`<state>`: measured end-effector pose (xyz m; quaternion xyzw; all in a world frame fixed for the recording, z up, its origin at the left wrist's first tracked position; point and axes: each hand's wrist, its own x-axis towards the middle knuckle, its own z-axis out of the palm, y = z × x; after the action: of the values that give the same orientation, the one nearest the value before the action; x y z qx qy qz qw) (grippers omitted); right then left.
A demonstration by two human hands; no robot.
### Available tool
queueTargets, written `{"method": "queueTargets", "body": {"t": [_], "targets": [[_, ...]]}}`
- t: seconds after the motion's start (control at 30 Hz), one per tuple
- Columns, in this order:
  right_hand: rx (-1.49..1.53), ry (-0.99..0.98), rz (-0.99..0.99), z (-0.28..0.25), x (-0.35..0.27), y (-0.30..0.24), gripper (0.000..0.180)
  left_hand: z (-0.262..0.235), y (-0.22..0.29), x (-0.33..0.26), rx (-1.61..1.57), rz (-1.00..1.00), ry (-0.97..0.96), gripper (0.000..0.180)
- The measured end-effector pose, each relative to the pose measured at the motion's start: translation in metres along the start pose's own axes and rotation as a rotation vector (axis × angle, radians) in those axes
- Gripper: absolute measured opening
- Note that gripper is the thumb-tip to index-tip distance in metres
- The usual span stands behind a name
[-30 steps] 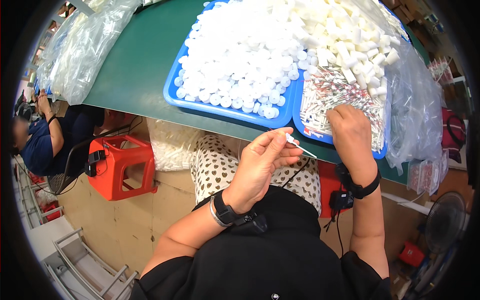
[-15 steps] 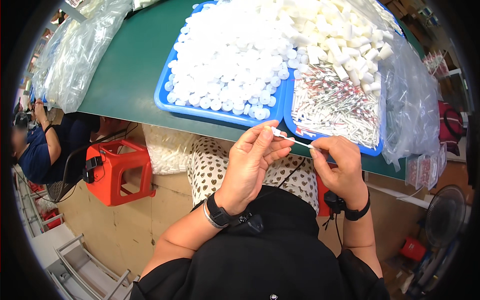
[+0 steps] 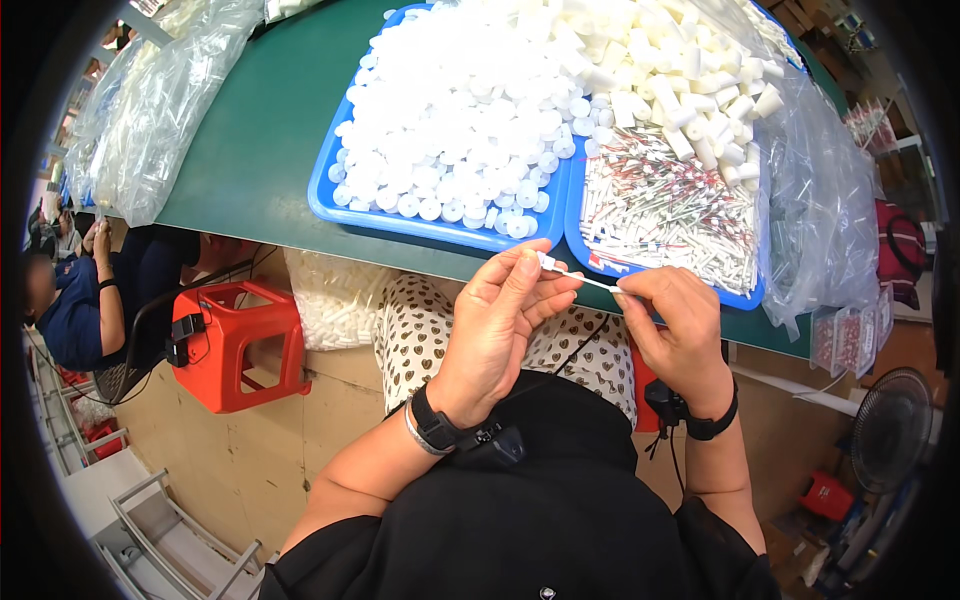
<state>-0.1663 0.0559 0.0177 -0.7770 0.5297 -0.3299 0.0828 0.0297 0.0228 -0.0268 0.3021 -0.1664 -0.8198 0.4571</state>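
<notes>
My left hand (image 3: 490, 335) pinches a small white plastic piece (image 3: 546, 262) between thumb and forefinger, its other fingers curled loosely below. From that piece a thin white stick (image 3: 592, 283) runs rightward. Its far end sits between the thumb and forefinger of my right hand (image 3: 682, 322). Both hands are just off the table's front edge, above my lap. Ahead lie a blue tray (image 3: 420, 228) heaped with small whitish plastic discs (image 3: 440, 150), and a second blue tray (image 3: 690, 287) with many thin white sticks (image 3: 670, 215), some showing red. Cream-white cylinders (image 3: 690, 75) pile up behind them.
The green table (image 3: 250, 150) carries clear plastic bags (image 3: 180, 100) at left and more plastic (image 3: 815, 190) at right. A red stool (image 3: 235, 345) stands left, near a seated person (image 3: 85, 300). A fan (image 3: 890, 430) is at right. A bag of white pieces (image 3: 335, 300) sits under the edge.
Both hands have shifted very slightly to the left, still holding the piece and the stick. The seated person's hands at left have moved a little.
</notes>
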Motion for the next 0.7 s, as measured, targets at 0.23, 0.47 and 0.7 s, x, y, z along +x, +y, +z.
{"method": "queueTargets", "body": {"t": [0.23, 0.47, 0.7], "targets": [[-0.128, 0.047, -0.086, 0.0026, 0.0015, 0.0000, 0.020, -0.0004, -0.0001, 0.0002, -0.008, 0.000, 0.013, 0.036], [-0.072, 0.045, -0.065, 0.0049, 0.0025, -0.0016, 0.020, -0.0035, 0.0002, 0.0007, -0.018, -0.005, 0.005, 0.036], [-0.052, 0.042, -0.073, 0.0063, 0.0020, -0.0026, 0.019, -0.0054, -0.0008, 0.0010, -0.034, 0.009, 0.001, 0.037]]}}
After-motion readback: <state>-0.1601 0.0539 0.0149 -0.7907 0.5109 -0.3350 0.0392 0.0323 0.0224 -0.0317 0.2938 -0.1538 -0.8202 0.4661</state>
